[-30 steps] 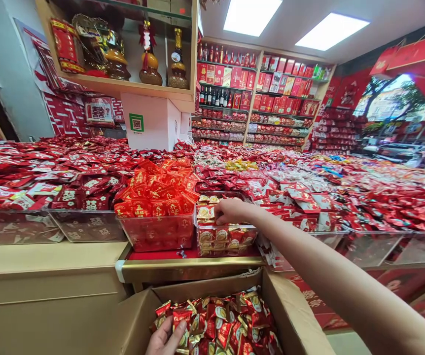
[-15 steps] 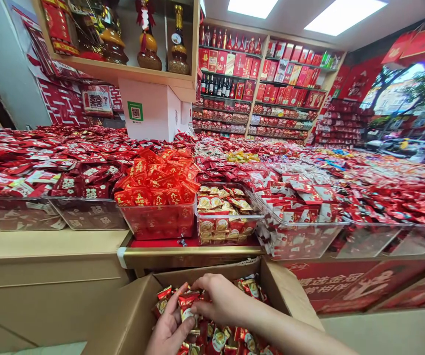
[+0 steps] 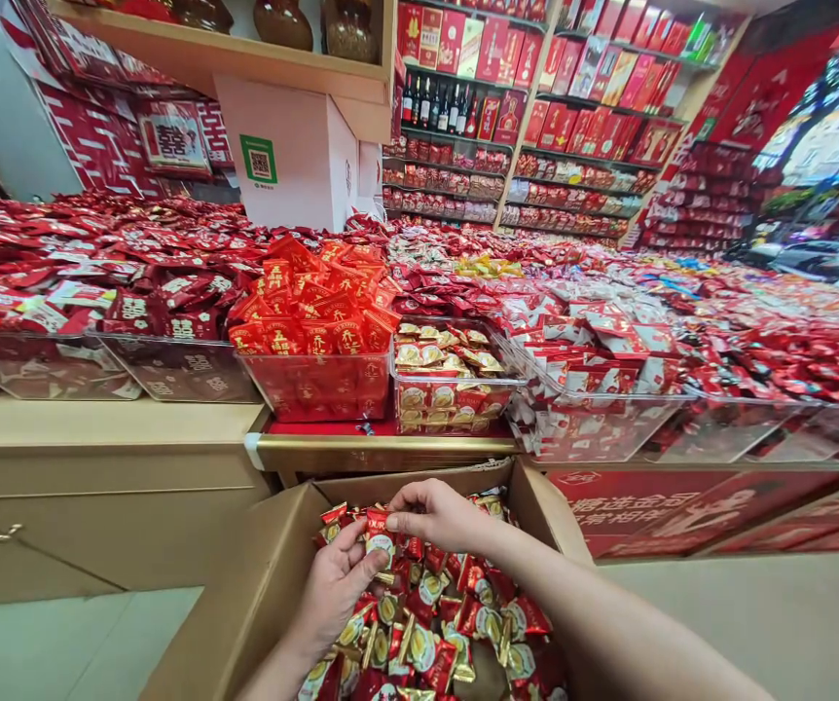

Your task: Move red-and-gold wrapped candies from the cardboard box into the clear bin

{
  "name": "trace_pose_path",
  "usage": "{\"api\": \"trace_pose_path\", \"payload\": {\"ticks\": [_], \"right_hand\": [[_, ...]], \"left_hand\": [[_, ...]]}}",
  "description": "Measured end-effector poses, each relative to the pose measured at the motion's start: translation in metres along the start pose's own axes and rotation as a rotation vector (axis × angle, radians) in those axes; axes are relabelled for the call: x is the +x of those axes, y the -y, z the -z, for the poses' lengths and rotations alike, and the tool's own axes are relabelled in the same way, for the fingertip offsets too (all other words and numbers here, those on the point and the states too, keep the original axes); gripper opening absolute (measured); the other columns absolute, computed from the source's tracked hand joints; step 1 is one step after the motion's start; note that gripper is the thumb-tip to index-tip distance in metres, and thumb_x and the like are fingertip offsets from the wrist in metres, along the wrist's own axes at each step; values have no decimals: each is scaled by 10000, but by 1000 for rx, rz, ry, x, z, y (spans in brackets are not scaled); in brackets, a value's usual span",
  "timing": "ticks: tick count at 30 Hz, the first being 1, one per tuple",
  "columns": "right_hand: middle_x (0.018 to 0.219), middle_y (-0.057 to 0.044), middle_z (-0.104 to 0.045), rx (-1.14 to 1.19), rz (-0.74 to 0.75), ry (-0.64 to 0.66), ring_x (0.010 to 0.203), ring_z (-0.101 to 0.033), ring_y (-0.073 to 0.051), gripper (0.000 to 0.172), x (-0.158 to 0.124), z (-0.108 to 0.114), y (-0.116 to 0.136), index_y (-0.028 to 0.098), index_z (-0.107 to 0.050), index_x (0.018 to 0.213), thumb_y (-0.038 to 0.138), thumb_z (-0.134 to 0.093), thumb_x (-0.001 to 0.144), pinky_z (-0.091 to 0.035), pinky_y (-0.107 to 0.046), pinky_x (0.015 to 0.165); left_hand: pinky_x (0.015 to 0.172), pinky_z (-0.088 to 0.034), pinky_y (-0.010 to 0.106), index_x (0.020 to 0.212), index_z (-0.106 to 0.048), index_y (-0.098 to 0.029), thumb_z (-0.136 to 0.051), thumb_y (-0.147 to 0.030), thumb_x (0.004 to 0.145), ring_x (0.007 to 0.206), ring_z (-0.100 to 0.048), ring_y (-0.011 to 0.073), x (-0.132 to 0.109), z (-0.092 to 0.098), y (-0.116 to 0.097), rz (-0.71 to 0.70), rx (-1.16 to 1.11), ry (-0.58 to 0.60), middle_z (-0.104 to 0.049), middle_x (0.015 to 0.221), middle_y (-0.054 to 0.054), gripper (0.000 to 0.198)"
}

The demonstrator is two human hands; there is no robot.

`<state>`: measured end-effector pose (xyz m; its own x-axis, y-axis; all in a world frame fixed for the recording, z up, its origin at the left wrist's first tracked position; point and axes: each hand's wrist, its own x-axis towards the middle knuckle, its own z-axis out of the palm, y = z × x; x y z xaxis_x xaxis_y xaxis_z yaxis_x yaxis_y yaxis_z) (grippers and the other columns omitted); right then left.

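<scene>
Both my hands are over an open cardboard box (image 3: 266,565) full of small red-and-gold wrapped candies (image 3: 449,633). My left hand (image 3: 336,584) is closed around a few of these candies, thumb on top. My right hand (image 3: 438,513) pinches one red candy packet (image 3: 378,538) at the left hand's fingertips. Above the box, on the counter, stands a clear plastic bin (image 3: 449,394) partly filled with the same candies.
A clear bin of orange-red packets (image 3: 313,336) stands left of it, and more bins of red sweets (image 3: 595,389) spread along the counter. A beige counter front (image 3: 98,487) is at left. Shelves of red boxes and bottles (image 3: 528,107) line the back wall.
My right hand left the clear bin on the counter and came down to the box, meeting my left hand. My view has tilted downward, showing more of the box.
</scene>
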<state>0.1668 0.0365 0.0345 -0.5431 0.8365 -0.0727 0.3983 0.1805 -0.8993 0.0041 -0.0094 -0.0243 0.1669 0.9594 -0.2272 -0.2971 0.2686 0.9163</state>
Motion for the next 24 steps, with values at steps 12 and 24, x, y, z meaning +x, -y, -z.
{"api": "trace_pose_path", "payload": {"ticks": [12, 24], "right_hand": [[712, -17, -613, -264, 324, -521, 658, -532, -106, 155, -16, 55, 68, 156, -606, 775, 221, -466, 768, -404, -210, 629], [805, -61, -646, -942, 28, -656, 733, -562, -162, 201, 13, 162, 88, 165, -616, 817, 135, -433, 740, -383, -237, 657]], "left_hand": [[509, -435, 240, 1040, -442, -202, -583, -346, 703, 531, -588, 132, 4, 13, 5, -45, 119, 88, -652, 641, -25, 393], [475, -401, 231, 929, -552, -210, -648, -443, 592, 475, -516, 119, 12, 15, 8, -5, 110, 29, -585, 526, -53, 421]]}}
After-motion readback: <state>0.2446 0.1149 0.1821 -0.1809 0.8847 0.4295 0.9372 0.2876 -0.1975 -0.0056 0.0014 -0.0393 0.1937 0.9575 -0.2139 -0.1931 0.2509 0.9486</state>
